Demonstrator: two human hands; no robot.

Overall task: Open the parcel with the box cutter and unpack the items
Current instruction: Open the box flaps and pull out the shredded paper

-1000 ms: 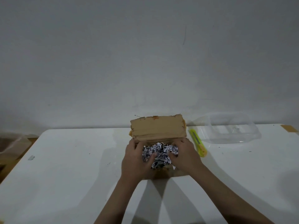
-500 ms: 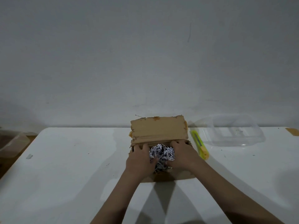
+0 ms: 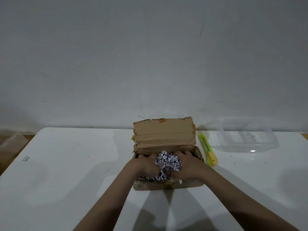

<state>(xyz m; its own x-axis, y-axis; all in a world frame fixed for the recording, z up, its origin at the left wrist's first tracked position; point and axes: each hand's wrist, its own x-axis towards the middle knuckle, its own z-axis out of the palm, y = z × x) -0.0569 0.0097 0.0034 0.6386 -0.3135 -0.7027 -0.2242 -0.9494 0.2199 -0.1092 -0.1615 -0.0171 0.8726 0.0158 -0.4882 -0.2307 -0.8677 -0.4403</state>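
A brown cardboard parcel (image 3: 164, 135) stands open on the white table (image 3: 70, 164), its lid flap upright at the back. Black-and-white shredded paper filling (image 3: 168, 162) bulges out of it. My left hand (image 3: 141, 167) and my right hand (image 3: 188, 165) are both pushed into the box, one on each side of the filling, with fingers curled down into it. Whatever lies under the paper is hidden. The yellow-green box cutter (image 3: 207, 151) lies on the table just right of the parcel, untouched.
A clear plastic container (image 3: 243, 135) sits at the back right, near the wall. A small scrap (image 3: 25, 158) lies by the table's left edge. A brown patch (image 3: 305, 135) shows at the far right edge.
Both hands have pushed further back and deeper into the box, squeezing the shredded paper into a tighter clump between them. The box and cutter have not moved.
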